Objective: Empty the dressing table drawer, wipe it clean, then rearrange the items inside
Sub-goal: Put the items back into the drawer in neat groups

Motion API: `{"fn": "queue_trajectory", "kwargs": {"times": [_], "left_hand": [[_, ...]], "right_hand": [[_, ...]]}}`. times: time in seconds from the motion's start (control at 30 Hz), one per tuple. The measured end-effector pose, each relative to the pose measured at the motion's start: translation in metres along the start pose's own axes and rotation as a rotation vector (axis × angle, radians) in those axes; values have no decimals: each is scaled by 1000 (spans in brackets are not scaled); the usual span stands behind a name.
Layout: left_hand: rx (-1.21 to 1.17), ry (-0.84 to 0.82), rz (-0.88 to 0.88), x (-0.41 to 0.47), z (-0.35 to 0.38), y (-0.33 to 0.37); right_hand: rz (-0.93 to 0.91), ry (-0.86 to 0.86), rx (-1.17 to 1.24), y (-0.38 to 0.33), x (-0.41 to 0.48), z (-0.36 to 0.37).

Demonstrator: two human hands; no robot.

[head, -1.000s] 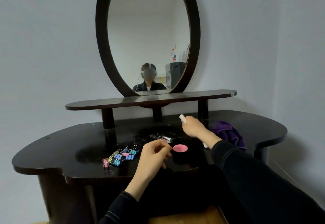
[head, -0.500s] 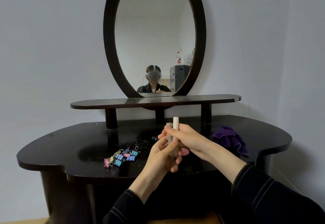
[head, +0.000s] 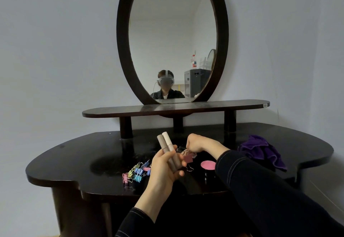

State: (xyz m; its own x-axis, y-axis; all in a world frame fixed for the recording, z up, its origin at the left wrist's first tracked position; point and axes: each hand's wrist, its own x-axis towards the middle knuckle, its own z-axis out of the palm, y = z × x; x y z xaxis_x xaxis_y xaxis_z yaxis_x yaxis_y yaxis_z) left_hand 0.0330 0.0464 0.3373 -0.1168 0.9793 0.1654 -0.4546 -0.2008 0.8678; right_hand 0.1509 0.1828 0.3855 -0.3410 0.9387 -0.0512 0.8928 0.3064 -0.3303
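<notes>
Purple cloth [head: 260,151], pink compact [head: 208,165], pastel clips [head: 136,173].

Dark glossy surface [head: 70,154], lobed edge: cluster of pastel binder clips [head: 137,173] at lower centre, black pot with pink lid [head: 208,166] to their right, crumpled purple cloth [head: 260,151] at right, raised shelf [head: 115,112] on posts behind.

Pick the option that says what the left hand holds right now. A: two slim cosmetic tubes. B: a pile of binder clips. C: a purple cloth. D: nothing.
A: the left hand grips two slim cosmetic tubes side by side, while the purple cloth and the binder clips lie on the tabletop.
</notes>
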Motion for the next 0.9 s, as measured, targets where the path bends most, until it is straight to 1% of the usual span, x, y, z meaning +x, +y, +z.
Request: {"fn": "queue_trajectory", "kwargs": {"times": [0.07, 0.17, 0.23, 0.3, 0.37, 0.4, 0.43, 0.5, 0.53, 0.6, 0.67, 0.77, 0.9], "left_hand": [[27, -11, -3, 0, -1, 0], [54, -12, -5, -2, -1, -1], [59, -26, -9, -6, 0, 0], [56, -61, -12, -13, 2, 3], [51, -128, -11, -22, 4, 6], [39, -170, -10, -29, 5, 7], [18, -222, -11, -40, 7, 7], [-60, -337, -28, -67, 9, 1], [-106, -373, -58, -82, 10, -5], [-202, -384, -152, -113, 6, -28], [-236, -363, -267, -138, -3, -60], [-178, -235, -479, -166, -26, -111], [-199, -197, -637, -168, -51, -169]], "right_hand": [[10, -38, -5, -3, 6, 2], [11, -37, -68, 0, 8, 6], [36, 56, -53, 6, 4, 0], [-12, 278, -20, 12, -13, -15], [-100, 465, 187, 16, -36, -31], [-161, 508, 336, 16, -55, -35], [-224, 515, 489, 16, -78, -34], [-334, 478, 712, 20, -129, -16], [-375, 452, 770, 24, -155, 2], [-404, 401, 769, 36, -203, 51], [-330, 340, 713, 52, -235, 100], [-128, 222, 596, 77, -249, 163], [-1, -68, 493, 91, -236, 241]]}}
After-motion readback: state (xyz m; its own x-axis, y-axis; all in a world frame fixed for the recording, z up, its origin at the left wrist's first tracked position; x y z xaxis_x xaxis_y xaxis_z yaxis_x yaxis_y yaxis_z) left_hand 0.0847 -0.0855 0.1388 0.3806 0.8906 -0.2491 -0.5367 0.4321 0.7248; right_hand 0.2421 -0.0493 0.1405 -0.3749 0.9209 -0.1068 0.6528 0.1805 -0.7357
